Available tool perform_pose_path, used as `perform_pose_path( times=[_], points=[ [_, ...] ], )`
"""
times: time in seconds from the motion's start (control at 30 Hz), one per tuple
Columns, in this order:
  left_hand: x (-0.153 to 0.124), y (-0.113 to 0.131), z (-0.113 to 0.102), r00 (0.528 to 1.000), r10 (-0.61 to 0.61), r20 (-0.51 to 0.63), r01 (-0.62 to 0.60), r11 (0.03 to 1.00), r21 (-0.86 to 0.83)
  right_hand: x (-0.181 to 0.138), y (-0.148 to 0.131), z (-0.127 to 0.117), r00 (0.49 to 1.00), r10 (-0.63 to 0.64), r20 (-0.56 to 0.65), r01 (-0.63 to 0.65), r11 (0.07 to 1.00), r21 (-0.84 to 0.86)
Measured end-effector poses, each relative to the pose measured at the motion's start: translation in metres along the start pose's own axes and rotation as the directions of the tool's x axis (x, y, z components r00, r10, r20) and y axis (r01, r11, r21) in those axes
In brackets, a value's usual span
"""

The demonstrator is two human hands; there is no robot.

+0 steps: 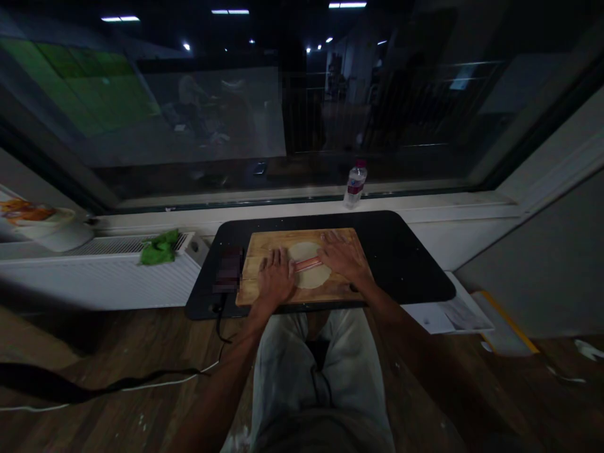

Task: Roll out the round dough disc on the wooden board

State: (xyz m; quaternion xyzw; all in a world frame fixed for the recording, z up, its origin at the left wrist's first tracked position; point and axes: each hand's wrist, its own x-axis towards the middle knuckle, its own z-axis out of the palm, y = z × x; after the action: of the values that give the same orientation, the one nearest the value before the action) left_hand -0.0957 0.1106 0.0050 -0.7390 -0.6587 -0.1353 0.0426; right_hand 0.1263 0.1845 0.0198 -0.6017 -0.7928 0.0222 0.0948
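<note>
— While both palms are pressing down, what is lying under them?

— A reddish rolling pin [307, 264] is lying across a pale round of dough [309, 274], which is sitting on the wooden board [264, 242]. The left hand [276, 277] is resting flat and unclenched on the pin's left end; the right hand [343, 255] is lying spread over the right end, fingers extended, gripping nothing.

— And around the board?

— It is sitting on a dark table [406, 251]. A water bottle [355, 184] is standing on the window sill behind, and a green cloth [159, 248] is lying on the radiator to the left.
</note>
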Motion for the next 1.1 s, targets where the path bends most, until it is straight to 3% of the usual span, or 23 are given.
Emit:
perform_pose_path(
  times=[0.17,0.3,0.43,0.67,0.93,1.1],
  points=[
    [-0.039,0.018,0.007,0.993,0.027,-0.112,-0.032,0.999,-0.041,-0.032,0.0,0.002,0.997,0.037,-0.066,-0.037,0.999,0.013],
    [-0.065,0.027,0.005,0.991,0.055,-0.125,-0.063,0.996,-0.065,-0.049,-0.003,0.003,0.992,0.066,-0.105,-0.066,0.998,0.003],
    [-0.077,0.034,-0.001,0.991,0.087,-0.099,-0.095,0.992,-0.082,-0.061,-0.009,0.004,0.979,0.092,-0.18,-0.09,0.996,0.019],
    [-0.093,0.04,-0.004,0.98,0.129,-0.151,-0.142,0.987,-0.076,-0.089,-0.008,0.015,0.948,0.14,-0.286,-0.128,0.99,0.06],
    [-0.084,0.034,-0.001,0.967,0.155,-0.205,-0.184,0.974,-0.133,-0.132,-0.009,0.032,0.879,0.154,-0.451,-0.136,0.988,0.073],
    [-0.062,0.022,0.003,0.962,0.206,-0.177,-0.234,0.959,-0.159,-0.149,-0.01,0.037,0.875,0.111,-0.471,-0.087,0.994,0.071]
  ],
)
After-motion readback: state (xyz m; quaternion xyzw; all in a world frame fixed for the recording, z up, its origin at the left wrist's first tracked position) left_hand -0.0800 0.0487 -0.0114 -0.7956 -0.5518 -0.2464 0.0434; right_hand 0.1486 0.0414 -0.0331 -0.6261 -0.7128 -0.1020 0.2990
